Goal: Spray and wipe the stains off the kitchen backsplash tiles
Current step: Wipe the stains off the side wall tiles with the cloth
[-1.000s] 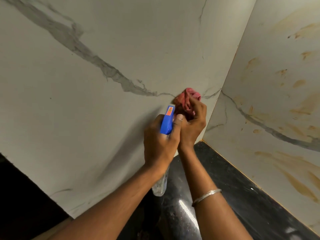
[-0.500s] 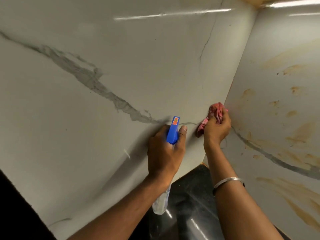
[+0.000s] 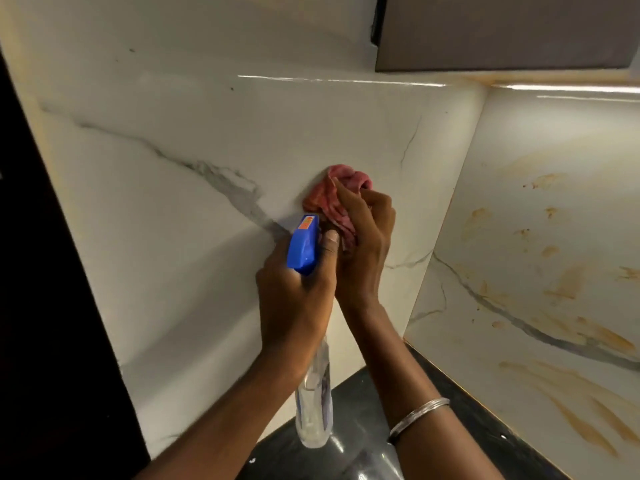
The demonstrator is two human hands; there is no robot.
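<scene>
My right hand (image 3: 363, 244) presses a crumpled pink cloth (image 3: 332, 195) against the white marble backsplash tile (image 3: 173, 220) facing me. My left hand (image 3: 294, 306) grips a spray bottle with a blue trigger head (image 3: 303, 244) and a clear body (image 3: 315, 403) that hangs down below the fist. The two hands touch side by side, the left just below and left of the cloth. The right-hand backsplash wall (image 3: 540, 188) carries several orange-brown stains (image 3: 568, 282).
A black glossy countertop (image 3: 450, 410) runs under both walls and meets them in the corner. A dark cabinet underside (image 3: 502, 32) hangs at the top right. A dark vertical edge (image 3: 41, 271) bounds the tile on the left. A silver bangle (image 3: 419, 415) is on my right wrist.
My right hand with the cloth has moved left, away from the corner, back beside the spray bottle. The view has tilted up, showing the cabinet.
</scene>
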